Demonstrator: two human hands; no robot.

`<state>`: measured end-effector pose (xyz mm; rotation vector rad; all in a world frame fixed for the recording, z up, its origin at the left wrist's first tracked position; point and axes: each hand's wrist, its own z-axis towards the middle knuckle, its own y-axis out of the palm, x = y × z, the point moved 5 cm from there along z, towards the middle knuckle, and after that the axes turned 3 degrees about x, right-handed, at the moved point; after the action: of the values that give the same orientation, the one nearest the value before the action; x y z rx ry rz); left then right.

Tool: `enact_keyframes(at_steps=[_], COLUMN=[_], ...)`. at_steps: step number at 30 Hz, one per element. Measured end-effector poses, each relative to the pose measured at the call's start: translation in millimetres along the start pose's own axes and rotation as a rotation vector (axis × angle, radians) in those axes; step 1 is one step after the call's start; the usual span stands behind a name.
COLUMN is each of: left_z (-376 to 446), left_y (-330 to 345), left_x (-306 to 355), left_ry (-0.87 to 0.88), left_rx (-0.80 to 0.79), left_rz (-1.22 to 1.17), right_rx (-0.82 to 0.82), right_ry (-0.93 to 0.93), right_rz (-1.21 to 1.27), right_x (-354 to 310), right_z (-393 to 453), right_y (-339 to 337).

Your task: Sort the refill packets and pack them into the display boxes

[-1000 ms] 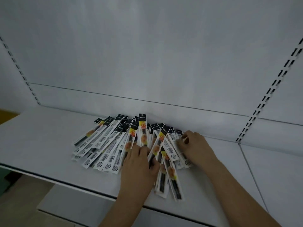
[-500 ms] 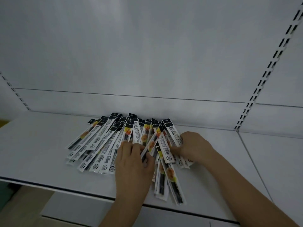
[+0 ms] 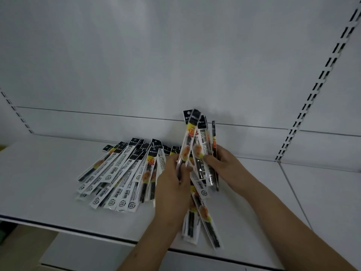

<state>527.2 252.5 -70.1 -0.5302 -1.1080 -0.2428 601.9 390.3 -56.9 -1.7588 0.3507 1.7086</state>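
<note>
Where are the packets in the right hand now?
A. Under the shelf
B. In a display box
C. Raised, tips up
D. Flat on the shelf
C: the right hand grips a bunch of packets lifted off the shelf, tips toward the back panel.

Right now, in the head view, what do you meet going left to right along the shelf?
Left slotted upright → fanned pile of packets lying on the shelf → left hand → raised bunch of packets → right hand → right slotted upright.
</note>
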Motion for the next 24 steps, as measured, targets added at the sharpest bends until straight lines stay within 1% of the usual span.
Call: enact_keyframes(at_steps=[4,9,15,20,24], left_z=[-2,2,-1,-1,0], left_y=[11,6,5,4,3], left_x=[-7,-5,-5,-3,-4], left_ry=[0.006,0.039,-0.013,-0.025,-0.048], left_rx=[-0.027,0.035,0.003,-0.029,-0.031], left_rz=[0.028,0.025,-0.142,-0.181,-0.206], right_rx=[-0.036,0.016,-0.029,-0.070,-0.067], right_ry=[-0.020,-0.019,-0.074,-0.062,-0.067], right_rz=[0.073,0.099,0.108,0.046,0.084], right_x=[-3,-2,-4,-2,-1], right_z=[-2,-1,-4,-3,-5], right_y=[7,11,18,21,21])
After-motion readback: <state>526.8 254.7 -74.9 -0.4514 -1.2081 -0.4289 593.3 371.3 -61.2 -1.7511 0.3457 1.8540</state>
